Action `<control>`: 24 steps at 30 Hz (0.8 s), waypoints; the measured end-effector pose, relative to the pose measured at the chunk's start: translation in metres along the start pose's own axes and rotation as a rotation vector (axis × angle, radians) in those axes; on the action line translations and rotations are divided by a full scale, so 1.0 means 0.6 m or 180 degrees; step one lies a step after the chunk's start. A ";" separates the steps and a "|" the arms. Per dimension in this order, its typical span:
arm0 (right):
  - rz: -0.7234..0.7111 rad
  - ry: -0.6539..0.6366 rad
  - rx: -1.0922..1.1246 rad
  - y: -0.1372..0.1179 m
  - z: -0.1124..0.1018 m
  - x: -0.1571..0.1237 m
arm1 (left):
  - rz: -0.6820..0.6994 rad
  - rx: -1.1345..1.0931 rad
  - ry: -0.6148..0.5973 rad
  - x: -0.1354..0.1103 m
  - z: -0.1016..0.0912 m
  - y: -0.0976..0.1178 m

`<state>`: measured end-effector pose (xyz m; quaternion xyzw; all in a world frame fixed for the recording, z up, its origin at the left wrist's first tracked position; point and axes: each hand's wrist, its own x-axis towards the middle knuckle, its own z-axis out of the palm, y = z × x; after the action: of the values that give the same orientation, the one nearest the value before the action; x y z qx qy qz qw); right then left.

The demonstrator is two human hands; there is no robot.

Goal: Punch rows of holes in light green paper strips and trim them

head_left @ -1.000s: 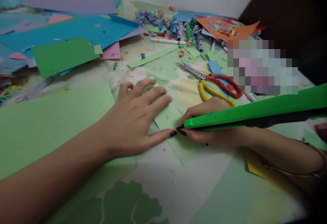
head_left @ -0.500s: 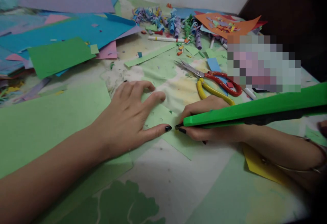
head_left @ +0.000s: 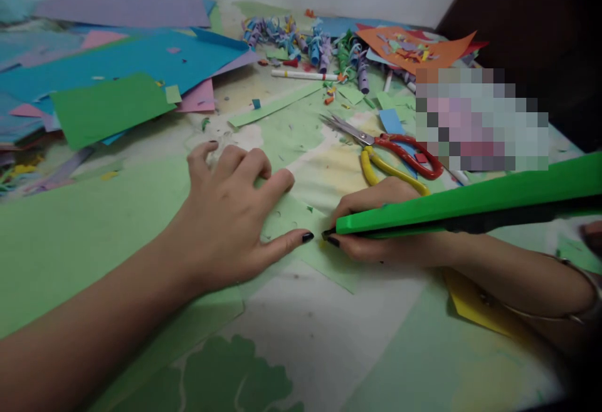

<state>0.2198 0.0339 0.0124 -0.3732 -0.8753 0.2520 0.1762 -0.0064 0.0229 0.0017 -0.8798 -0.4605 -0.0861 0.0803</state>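
Note:
My left hand [head_left: 230, 211] rests on light green paper, fingers apart and slightly bent, thumb stretched toward the other hand. Under it lies a narrower light green paper piece [head_left: 338, 274] with a few small rounded marks. My right hand [head_left: 376, 252] is closed near that piece's right end. Its thumb and fingers pinch the narrow end of a long bright green tool [head_left: 470, 202] with a black underside; its exact kind I cannot make out. The tool's dark tip is close to the paper, beside my left thumb. Scissors [head_left: 367, 139] with red and yellow handles lie just beyond my right hand.
A large light green sheet [head_left: 94, 242] spreads to the left. Blue paper [head_left: 141, 51] and a green piece [head_left: 113, 108] lie behind it. Curled paper rolls [head_left: 315, 48], a white marker [head_left: 305, 75] and orange paper with scraps [head_left: 442, 61] are at the back. Yellow paper [head_left: 475, 311] sits under my right forearm.
The fingers of my left hand have spread and shifted left, the little finger most. My right hand and the green tool are almost where they were. A small yellow spot shows by the tip.

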 end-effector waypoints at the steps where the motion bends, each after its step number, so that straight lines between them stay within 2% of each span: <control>1: 0.0049 0.0016 -0.0048 -0.002 -0.001 0.000 | -0.0010 0.0120 0.0040 -0.001 -0.005 0.000; 4: 0.0107 0.0116 -0.0085 -0.005 -0.003 -0.001 | 0.0052 0.0257 0.0081 -0.004 -0.014 -0.002; 10: -0.0084 -0.0269 0.0289 0.006 -0.010 0.002 | -0.0034 -0.0251 -0.0240 -0.007 -0.003 -0.009; 14: -0.0131 -0.0128 0.0248 0.008 -0.007 0.002 | 0.0017 -0.0312 -0.0270 -0.007 0.004 -0.011; 19: -0.0100 0.0238 -0.0074 0.004 0.004 0.000 | 0.0022 -0.0306 -0.0294 -0.010 0.003 -0.011; 24: -0.0052 0.0236 -0.0101 0.005 0.006 -0.002 | -0.0026 -0.0310 -0.0446 -0.008 -0.002 -0.010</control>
<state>0.2207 0.0339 0.0076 -0.3778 -0.8751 0.2226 0.2046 -0.0142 0.0224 0.0020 -0.8846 -0.4639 -0.0470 0.0047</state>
